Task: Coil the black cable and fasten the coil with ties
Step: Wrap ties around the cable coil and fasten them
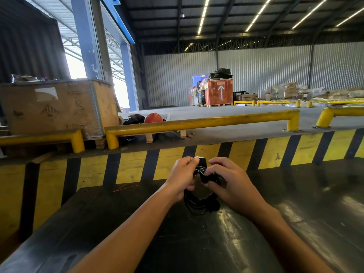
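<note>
Gripping the coil of black cable from both sides, the 2 hands meet above the dark table, near its far edge. The left hand pinches the top of the coil, where a black tie wraps the strands; the right hand curls its fingers onto the same spot. The coil's lower loop hangs down, touching the table.

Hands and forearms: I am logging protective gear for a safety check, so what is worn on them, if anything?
Nothing is worn. The left hand and the right hand are bare, with no gloves, and no rings, watch or wristbands show. Both forearms are uncovered all the way to the bottom edge of the frame, so no sleeve shows. No markings or tape are visible on either arm.
</note>
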Demonstrator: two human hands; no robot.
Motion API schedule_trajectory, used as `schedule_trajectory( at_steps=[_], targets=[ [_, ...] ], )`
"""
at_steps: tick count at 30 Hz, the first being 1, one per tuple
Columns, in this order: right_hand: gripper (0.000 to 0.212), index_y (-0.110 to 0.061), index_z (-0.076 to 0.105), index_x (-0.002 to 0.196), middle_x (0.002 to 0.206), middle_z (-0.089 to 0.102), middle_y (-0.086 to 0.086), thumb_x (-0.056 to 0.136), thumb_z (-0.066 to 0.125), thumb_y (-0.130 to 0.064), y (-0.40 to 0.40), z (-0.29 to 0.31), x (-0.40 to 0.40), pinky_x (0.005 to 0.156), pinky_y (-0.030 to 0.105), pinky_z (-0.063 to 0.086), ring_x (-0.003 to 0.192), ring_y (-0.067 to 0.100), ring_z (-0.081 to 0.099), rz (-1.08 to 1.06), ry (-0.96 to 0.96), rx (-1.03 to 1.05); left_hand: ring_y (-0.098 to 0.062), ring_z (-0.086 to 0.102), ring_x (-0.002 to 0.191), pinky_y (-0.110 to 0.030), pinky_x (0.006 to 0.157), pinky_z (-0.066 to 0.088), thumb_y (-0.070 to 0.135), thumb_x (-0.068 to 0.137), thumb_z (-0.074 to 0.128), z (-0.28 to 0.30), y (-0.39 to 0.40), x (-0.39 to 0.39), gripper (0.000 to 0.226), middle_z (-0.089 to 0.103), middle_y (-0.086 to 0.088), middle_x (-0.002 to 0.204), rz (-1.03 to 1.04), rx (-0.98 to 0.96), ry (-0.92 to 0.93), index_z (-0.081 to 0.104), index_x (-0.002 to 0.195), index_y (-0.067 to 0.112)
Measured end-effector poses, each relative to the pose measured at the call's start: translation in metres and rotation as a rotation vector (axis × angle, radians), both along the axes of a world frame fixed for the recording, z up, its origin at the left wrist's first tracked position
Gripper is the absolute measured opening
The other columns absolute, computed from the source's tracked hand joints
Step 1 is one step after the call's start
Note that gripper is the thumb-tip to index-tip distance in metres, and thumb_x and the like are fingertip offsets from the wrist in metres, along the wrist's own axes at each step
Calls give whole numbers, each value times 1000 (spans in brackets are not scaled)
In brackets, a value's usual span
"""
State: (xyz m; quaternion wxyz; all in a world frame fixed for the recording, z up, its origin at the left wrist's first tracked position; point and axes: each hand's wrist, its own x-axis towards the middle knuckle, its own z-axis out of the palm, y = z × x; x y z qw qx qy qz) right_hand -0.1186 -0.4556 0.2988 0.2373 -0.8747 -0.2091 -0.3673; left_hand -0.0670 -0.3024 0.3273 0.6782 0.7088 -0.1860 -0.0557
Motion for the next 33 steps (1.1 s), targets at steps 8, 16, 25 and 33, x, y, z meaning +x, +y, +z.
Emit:
schedule_trajectory(
  at_steps=[8,16,25,33],
  targets=[
    [18,-27,68,99,122,55,-7,85,60,-33,4,-1,3,89,12,39,109,-2,46,53,-51,72,-5,43,46,-19,39,34,35,99,42,-9,-2,-3,33,50,-1,68,8,143,-188,59,93,8],
    [16,-21,71,98,122,49,-12,83,67,-21,4,-8,5,82,2,41,111,-1,47,29,-45,344,-7,39,43,-19,36,30,37,99,42,-17,-9,-8,36,48,5,57,-4,59,-242,58,93,5],
    [12,-20,69,97,91,66,-13,87,62,-19,0,-7,2,74,10,45,87,-4,59,79,56,419,-10,43,46,-20,39,35,34,100,38,-27,-16,-9,37,49,-5,65,-3,-36,-256,50,102,-1],
    [13,-25,70,94,85,70,-15,88,62,-18,-4,-7,1,74,18,52,84,1,65,158,88,406,-4,43,36,-17,37,34,43,101,29,-23,-20,-9,37,44,-3,61,-63,51,-166,46,101,10]
  ],
)
